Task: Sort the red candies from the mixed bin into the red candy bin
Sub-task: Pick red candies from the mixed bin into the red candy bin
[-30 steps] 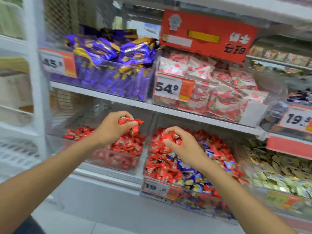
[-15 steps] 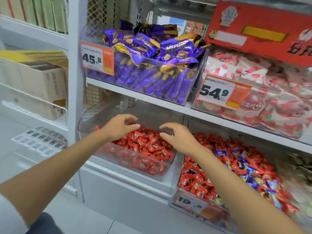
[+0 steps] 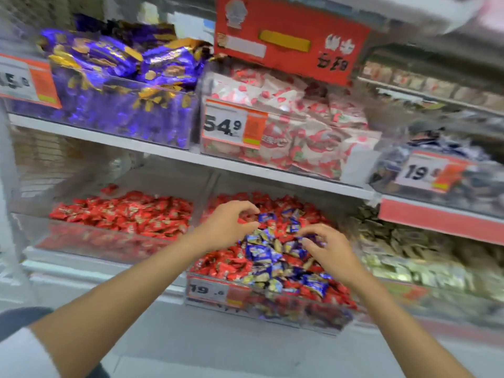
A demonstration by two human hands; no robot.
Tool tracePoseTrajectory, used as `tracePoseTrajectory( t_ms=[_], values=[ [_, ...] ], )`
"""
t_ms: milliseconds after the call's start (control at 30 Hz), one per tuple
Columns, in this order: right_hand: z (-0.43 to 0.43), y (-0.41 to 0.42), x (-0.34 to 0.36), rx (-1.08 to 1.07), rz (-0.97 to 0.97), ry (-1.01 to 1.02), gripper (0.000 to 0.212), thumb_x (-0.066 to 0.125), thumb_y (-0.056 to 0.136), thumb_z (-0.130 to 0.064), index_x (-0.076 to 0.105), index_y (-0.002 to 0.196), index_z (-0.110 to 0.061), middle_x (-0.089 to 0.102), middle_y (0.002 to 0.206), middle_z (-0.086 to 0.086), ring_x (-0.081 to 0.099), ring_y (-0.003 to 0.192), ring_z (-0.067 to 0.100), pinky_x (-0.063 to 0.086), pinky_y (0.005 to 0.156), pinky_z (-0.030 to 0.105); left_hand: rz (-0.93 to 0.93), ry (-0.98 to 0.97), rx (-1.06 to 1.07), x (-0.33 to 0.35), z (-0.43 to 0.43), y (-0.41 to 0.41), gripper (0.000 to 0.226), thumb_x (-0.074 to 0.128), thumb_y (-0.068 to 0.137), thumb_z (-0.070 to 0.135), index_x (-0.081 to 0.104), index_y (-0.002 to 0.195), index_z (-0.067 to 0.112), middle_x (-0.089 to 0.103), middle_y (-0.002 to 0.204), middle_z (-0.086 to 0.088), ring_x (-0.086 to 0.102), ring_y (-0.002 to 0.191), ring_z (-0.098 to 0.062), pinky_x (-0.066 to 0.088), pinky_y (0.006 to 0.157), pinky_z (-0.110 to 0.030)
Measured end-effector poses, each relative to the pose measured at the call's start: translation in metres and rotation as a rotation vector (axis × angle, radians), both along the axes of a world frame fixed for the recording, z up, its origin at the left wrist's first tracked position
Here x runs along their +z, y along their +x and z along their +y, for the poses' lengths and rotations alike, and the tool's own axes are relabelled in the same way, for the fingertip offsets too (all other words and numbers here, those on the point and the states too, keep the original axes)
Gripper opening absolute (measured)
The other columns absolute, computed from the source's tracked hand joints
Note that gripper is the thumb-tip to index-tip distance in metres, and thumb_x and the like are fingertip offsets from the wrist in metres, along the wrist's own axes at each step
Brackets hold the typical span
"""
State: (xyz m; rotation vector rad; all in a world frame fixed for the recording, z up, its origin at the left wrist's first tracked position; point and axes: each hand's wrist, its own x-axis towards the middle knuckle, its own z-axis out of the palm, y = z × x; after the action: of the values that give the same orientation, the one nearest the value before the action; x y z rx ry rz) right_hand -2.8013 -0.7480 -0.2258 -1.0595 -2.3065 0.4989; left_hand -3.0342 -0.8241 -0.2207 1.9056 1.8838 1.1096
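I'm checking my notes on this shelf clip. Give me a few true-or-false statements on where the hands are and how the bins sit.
1. The left hand and right hand are both over the mixed bin. True.
2. The red bin sits to the right of the mixed bin. False: it sits to its left.
3. Blue candies lie among red candies in the mixed bin. True.
4. The bin above the red bin holds green packs. False: it holds purple packs.
5. The 54.9 tag is on the mixed bin. False: it is on a bin one shelf up.
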Motion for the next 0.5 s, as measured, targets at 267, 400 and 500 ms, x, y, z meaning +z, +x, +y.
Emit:
tracePoseTrajectory(
  t_ms=[267,400,500],
  values=[
    [-0.004,0.014,-0.005,0.074,-0.113,-0.015,0.017,0.061,0.092,-0.013,0.068,0.106,-0.021,0.059,0.102,-0.008,0.053,0.099,0.007,0.04,0.09,0.02,0.261,-0.301,-0.134,-0.02,0.009,-0.004,0.064,0.07,0.072,0.058,0.058,0.123,0.021,0.058,0.122,-0.004,0.051,0.115,-0.021,0.04,0.096,-0.03],
    [-0.01,0.02,-0.006,0.096,-0.169,-0.02,0.02,0.06,0.093,-0.019,0.066,0.112,-0.022,0.058,0.111,-0.01,0.051,0.11,0.007,0.039,0.098,0.024,0.382,-0.403,-0.086,-0.017,-0.007,-0.015,0.084,0.043,0.048,0.092,0.052,0.107,0.032,0.048,0.1,0.006,0.045,0.098,-0.016,0.042,0.085,-0.033],
    [-0.014,0.026,0.0,0.06,-0.204,-0.026,0.028,0.061,0.092,-0.023,0.062,0.12,-0.024,0.054,0.122,-0.006,0.046,0.119,0.011,0.035,0.106,0.03,0.536,-0.523,-0.12,-0.031,-0.016,-0.013,0.09,0.036,0.055,0.091,0.048,0.121,0.03,0.047,0.113,0.003,0.043,0.108,-0.018,0.041,0.095,-0.036]
  ],
)
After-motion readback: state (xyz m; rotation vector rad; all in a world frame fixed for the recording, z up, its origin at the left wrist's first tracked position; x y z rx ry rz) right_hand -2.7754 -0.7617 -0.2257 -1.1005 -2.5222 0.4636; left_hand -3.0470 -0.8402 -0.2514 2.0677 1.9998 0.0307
